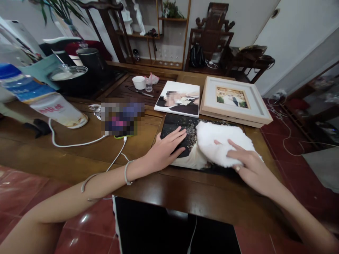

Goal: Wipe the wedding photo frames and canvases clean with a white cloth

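Observation:
A dark photo panel (191,134) with a pale dress in its picture lies flat on the wooden table (164,188). On its left part rests my left hand (169,146), fingers stretched out over the surface. My right hand (247,162) presses a fluffy white cloth (222,143) against the panel's right part. The cloth hides much of the picture, and some of my right fingers sink into it. Just behind the panel lie a white-edged photo print (182,106) and a light wooden picture frame (235,100).
A milky drink bottle (62,111) stands at the left, near a phone (120,120) on a white cable (116,158). Further back are a white cup (139,83) and a lidded pot (91,58). A black surface (172,225) lies below the table's front edge.

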A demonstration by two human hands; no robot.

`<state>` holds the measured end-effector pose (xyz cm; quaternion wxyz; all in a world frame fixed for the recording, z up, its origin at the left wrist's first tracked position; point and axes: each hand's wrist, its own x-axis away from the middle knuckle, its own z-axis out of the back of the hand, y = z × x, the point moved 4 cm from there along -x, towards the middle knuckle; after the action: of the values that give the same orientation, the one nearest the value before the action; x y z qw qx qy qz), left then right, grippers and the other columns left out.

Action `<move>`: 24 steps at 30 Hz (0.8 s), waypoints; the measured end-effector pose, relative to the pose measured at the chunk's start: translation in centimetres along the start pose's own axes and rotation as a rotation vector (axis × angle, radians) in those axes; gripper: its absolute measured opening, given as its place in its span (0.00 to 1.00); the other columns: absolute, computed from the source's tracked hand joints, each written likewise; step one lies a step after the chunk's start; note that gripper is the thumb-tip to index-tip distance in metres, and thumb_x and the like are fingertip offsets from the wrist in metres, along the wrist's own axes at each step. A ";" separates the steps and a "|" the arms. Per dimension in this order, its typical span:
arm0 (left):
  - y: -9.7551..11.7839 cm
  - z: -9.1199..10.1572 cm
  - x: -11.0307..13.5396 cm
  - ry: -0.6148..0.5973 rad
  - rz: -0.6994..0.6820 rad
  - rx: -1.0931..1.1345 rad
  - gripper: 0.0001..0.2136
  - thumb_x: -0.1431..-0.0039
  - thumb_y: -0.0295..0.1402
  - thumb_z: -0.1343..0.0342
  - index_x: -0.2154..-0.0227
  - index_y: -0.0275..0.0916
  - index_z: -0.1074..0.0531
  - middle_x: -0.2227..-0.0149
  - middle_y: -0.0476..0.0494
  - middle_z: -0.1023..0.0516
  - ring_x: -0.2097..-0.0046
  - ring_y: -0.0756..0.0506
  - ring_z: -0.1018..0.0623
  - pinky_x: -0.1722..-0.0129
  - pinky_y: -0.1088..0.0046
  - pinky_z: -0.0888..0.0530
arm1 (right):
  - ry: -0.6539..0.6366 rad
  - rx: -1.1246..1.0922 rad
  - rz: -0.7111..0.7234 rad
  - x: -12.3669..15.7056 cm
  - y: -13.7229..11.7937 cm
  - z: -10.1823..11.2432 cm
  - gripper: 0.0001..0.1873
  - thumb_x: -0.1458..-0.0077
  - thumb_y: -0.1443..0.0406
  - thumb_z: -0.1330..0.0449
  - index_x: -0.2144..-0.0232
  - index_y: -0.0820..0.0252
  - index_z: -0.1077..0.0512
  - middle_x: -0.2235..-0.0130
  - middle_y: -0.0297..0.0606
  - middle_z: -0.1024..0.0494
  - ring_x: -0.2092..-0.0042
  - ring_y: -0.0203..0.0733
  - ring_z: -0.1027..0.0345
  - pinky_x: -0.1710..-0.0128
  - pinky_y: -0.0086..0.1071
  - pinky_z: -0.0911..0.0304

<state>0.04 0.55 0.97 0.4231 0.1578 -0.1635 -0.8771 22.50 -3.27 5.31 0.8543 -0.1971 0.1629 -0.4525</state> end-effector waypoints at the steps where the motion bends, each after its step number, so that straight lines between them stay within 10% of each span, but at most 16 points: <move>1: 0.0 0.0 0.0 -0.009 -0.010 -0.010 0.21 0.34 0.36 0.58 0.39 0.43 0.47 0.36 0.38 0.44 0.34 0.40 0.47 0.44 0.39 0.46 | 0.049 -0.007 -0.049 -0.7 0.7 0.2 0.09 0.59 0.72 0.53 0.78 0.54 0.39 0.72 0.31 0.25 0.62 0.48 0.29 0.47 0.50 0.43; 4: 0.0 -0.1 0.0 -0.023 -0.035 -0.006 0.19 0.33 0.36 0.58 0.40 0.44 0.45 0.37 0.38 0.41 0.35 0.39 0.46 0.45 0.37 0.47 | 0.127 -0.083 -0.124 -3.8 1.2 0.1 0.07 0.55 0.69 0.53 0.80 0.55 0.40 0.79 0.28 0.35 0.73 0.40 0.39 0.55 0.45 0.38; 13: -0.4 -0.2 -0.1 0.056 -0.027 -0.002 0.19 0.35 0.37 0.54 0.42 0.42 0.40 0.40 0.39 0.35 0.39 0.40 0.36 0.43 0.48 0.42 | 0.086 -0.294 0.056 -13.5 -2.1 -3.2 0.12 0.56 0.73 0.52 0.74 0.58 0.31 0.66 0.34 0.25 0.62 0.42 0.35 0.58 0.35 0.42; 24: -0.3 -0.2 0.0 0.055 -0.026 -0.050 0.19 0.33 0.37 0.59 0.41 0.41 0.43 0.37 0.38 0.41 0.37 0.42 0.40 0.43 0.51 0.42 | 0.207 -0.165 -0.190 -4.1 4.7 1.1 0.06 0.54 0.66 0.50 0.80 0.57 0.36 0.75 0.34 0.31 0.67 0.47 0.35 0.65 0.37 0.41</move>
<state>-0.14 0.67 0.69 0.4201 0.1734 -0.1277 -0.8816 24.14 2.81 4.42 0.7672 -0.2337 0.2672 -0.5342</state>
